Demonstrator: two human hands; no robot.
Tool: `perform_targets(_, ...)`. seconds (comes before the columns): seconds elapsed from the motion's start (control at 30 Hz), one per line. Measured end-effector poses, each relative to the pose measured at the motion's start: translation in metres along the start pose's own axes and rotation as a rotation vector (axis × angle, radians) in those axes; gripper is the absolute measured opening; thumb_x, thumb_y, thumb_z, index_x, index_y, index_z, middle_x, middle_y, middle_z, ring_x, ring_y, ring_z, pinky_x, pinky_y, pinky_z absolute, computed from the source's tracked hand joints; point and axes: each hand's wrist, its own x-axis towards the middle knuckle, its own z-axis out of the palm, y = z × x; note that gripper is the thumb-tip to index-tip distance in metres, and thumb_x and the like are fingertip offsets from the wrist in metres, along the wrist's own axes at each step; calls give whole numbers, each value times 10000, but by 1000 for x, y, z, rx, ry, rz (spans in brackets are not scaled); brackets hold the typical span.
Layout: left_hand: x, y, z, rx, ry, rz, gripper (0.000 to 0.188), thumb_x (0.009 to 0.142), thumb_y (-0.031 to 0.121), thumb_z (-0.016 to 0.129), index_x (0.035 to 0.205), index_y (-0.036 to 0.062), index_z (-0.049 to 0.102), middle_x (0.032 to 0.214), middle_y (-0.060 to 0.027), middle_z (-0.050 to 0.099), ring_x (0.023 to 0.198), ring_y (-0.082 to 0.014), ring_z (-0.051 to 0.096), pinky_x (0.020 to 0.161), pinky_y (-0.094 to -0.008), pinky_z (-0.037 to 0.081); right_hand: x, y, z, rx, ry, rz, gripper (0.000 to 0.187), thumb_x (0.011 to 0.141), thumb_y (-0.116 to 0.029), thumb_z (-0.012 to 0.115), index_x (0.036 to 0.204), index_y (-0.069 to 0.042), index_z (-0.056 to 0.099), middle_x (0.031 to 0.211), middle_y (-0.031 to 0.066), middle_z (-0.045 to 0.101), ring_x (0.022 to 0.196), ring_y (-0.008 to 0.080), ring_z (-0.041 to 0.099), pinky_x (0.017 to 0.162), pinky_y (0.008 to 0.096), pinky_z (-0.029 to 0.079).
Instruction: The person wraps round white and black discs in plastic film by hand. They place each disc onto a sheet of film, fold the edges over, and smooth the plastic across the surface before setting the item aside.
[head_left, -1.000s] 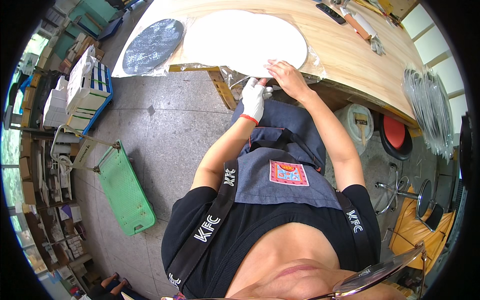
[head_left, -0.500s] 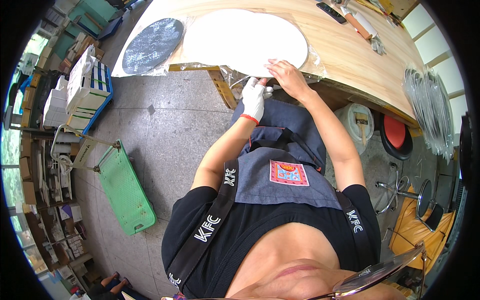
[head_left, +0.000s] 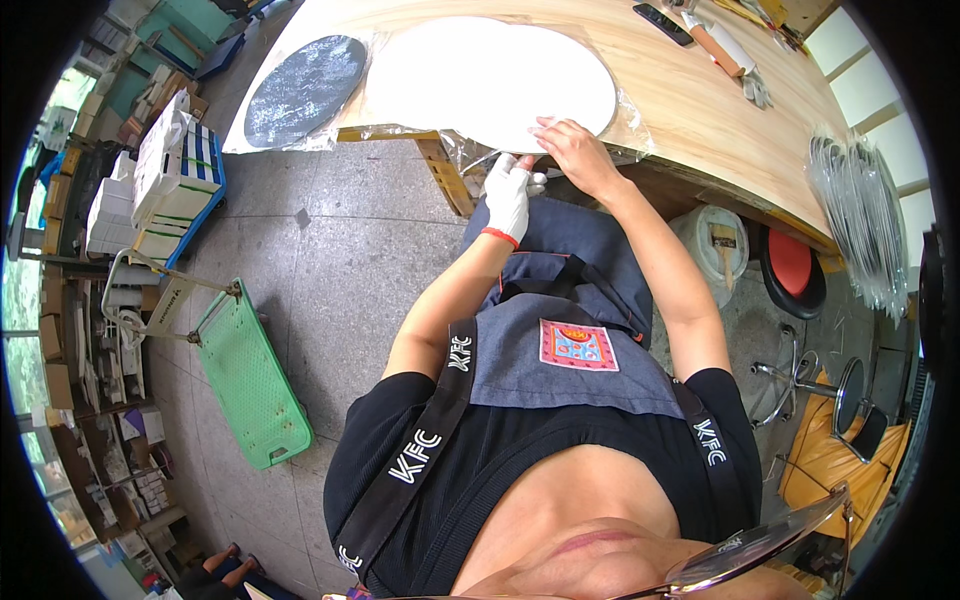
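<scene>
A large white oval panel (head_left: 480,85) lies on the wooden table, its near rim reaching the table edge with clear plastic film around it. My left hand (head_left: 508,200), in a white glove with a red cuff and bare fingertips, is closed at that near rim. Just right of it, my bare right hand (head_left: 575,155) grips the same rim, fingers over the white top and thumb low at the edge. The undersides of the fingers are hidden. Left of the panel rests a dark oval sheet (head_left: 305,92) on clear film.
The table (head_left: 690,130) holds a phone (head_left: 662,25), a cardboard roll (head_left: 718,48) and a glove (head_left: 757,92). A bucket with a brush (head_left: 722,250) and a red-seated stool (head_left: 790,265) stand at right. Clear-wrapped rings (head_left: 858,220) hang over the table's right end. A green trolley (head_left: 250,375) stands left.
</scene>
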Motion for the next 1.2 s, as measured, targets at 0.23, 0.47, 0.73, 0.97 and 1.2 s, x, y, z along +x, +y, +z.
perform_targets(0.23,-1,-1,1,-20,-2,4,228,935,110,621,1155,53,609,943,-13,646,651,-70,555,571,-210,487,1,0,-1,21,45,-26,297,925,-247,596,1106,-29,682,1180,124,657,1138,260,588,986,376,463)
perform_targets(0.47,-2,2,3,16,11,8,209,940,124,623,1138,58,619,855,5,617,654,-66,559,573,-209,486,2,-1,-5,-45,11,-31,359,865,-282,653,1141,-54,676,1191,116,655,1140,263,588,972,379,474)
perform_targets(0.73,-2,1,2,12,1,2,230,942,132,622,1160,58,613,954,-7,660,656,-71,573,575,-204,481,5,3,-6,-20,4,-28,346,850,-283,670,1117,-65,688,1160,114,667,1116,273,602,951,383,485)
perform_targets(0.97,-3,2,2,12,6,-5,230,943,140,623,1159,61,613,932,-8,647,647,-77,571,574,-203,480,5,1,-8,2,-8,1,338,853,-288,669,1114,-74,691,1163,113,666,1125,275,599,951,384,485)
perform_targets(1.2,-1,1,1,42,4,-8,239,942,146,626,1165,60,609,913,-3,647,643,-69,560,576,-202,478,4,2,-7,-11,-11,-8,329,872,-282,647,1127,-77,687,1177,112,660,1139,265,592,958,379,483)
